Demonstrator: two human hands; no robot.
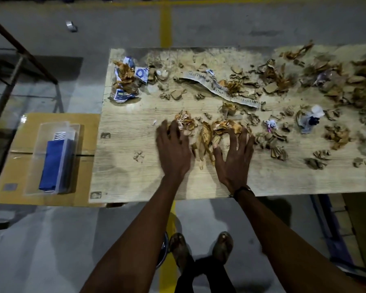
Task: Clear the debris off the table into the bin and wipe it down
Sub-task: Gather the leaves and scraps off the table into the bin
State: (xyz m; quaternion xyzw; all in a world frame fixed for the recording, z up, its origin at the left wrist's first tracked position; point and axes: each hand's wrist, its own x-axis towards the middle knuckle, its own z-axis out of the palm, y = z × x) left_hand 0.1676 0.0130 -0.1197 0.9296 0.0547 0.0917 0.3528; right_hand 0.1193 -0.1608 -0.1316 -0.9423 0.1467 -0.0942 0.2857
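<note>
Both hands (173, 149) flat on crumpled brown scraps (207, 132), prob. paper.

Both forearms are bare, without sleeves. A thin dark band (242, 190) circles the right wrist. Below, dark trousers (205, 275) and open sandals (222, 247) show, toes uncovered.
</note>
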